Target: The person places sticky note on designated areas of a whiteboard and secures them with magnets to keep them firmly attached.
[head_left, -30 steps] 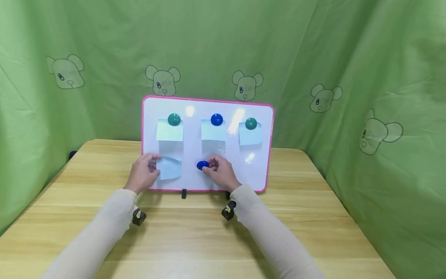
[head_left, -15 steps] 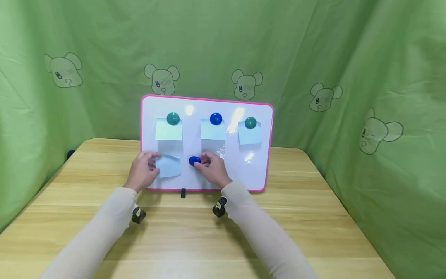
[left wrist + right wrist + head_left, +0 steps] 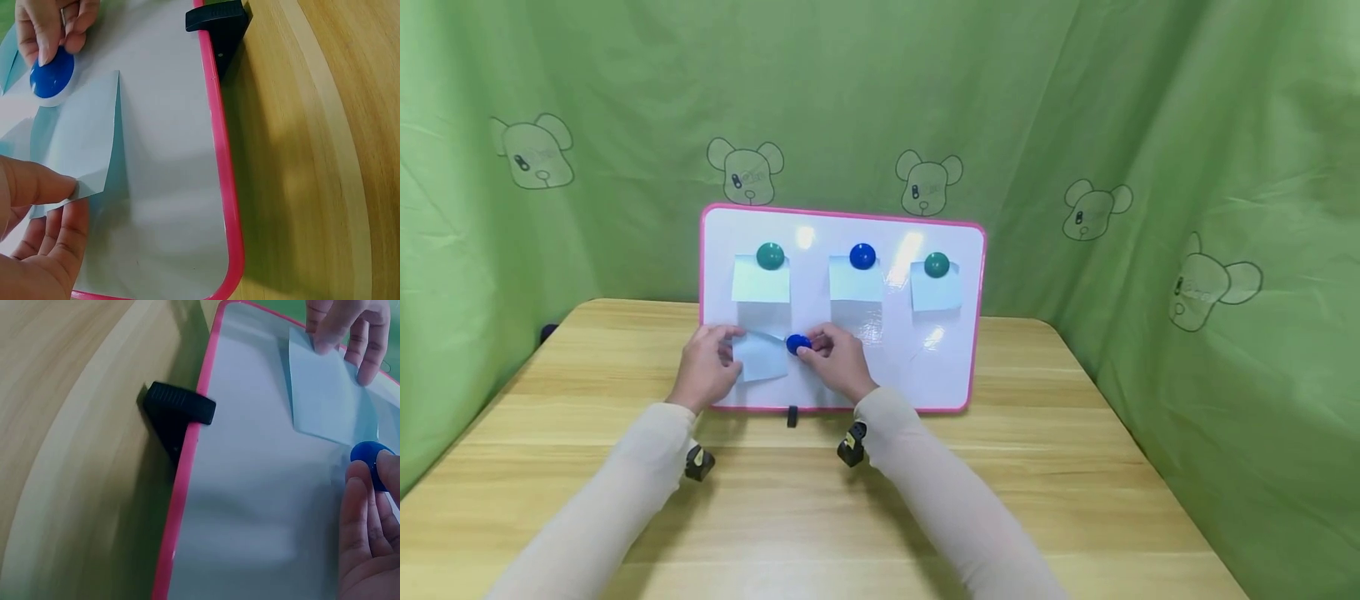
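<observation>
My left hand (image 3: 706, 367) pinches the left edge of a light blue sticky note (image 3: 762, 360) against the lower left of a pink-framed whiteboard (image 3: 880, 387). In the left wrist view the thumb lies over the note (image 3: 78, 137) and the fingers sit behind it. My right hand (image 3: 838, 360) pinches a round blue magnet (image 3: 798, 344) between thumb and fingers. The magnet (image 3: 370, 459) is right at the note's upper right corner. Higher on the board, three more notes hang in a row, one under a blue magnet (image 3: 862, 256), the others under green magnets (image 3: 770, 256).
The whiteboard leans upright on a wooden table (image 3: 775, 517), held by a black stand clip (image 3: 792, 417) at its lower edge. Green curtains (image 3: 820, 75) with bear-head drawings surround the table at the back and sides.
My right hand has moved left across the board with the blue magnet, from the middle to the note's corner. The left hand has stayed on the note.
</observation>
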`<move>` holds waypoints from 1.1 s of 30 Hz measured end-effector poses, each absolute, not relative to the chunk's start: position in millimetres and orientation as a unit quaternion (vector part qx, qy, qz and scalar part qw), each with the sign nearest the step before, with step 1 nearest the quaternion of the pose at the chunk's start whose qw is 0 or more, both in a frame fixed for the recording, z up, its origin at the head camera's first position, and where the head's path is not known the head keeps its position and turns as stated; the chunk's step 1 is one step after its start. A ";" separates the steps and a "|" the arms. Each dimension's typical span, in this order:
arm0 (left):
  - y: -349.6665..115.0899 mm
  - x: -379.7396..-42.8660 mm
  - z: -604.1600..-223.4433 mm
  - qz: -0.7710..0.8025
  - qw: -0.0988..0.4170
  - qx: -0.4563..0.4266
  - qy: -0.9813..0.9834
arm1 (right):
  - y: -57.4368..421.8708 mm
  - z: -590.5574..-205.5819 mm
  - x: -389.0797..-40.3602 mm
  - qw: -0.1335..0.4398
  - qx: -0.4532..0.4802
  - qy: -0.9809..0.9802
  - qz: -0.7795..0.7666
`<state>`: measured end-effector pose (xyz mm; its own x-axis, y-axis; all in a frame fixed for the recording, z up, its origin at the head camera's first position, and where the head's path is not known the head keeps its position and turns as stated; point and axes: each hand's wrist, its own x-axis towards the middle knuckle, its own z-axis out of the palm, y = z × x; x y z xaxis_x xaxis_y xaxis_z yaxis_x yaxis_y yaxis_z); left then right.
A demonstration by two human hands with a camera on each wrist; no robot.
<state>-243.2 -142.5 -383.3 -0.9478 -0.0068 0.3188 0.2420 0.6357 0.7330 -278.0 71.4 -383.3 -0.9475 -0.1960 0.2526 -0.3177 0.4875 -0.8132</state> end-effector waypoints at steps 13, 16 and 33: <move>-140.3 -244.2 -378.6 -0.422 0.133 -0.048 -0.896 | 47.6 -374.1 -275.5 0.073 0.170 -0.853 0.488; -140.1 -244.6 -378.8 -0.418 0.136 -0.048 -0.897 | 41.0 -372.6 -275.2 0.074 0.172 -0.856 0.482; -141.5 -245.0 -380.7 -0.421 0.149 -0.058 -0.893 | 24.4 -375.4 -274.9 0.113 0.170 -0.866 0.456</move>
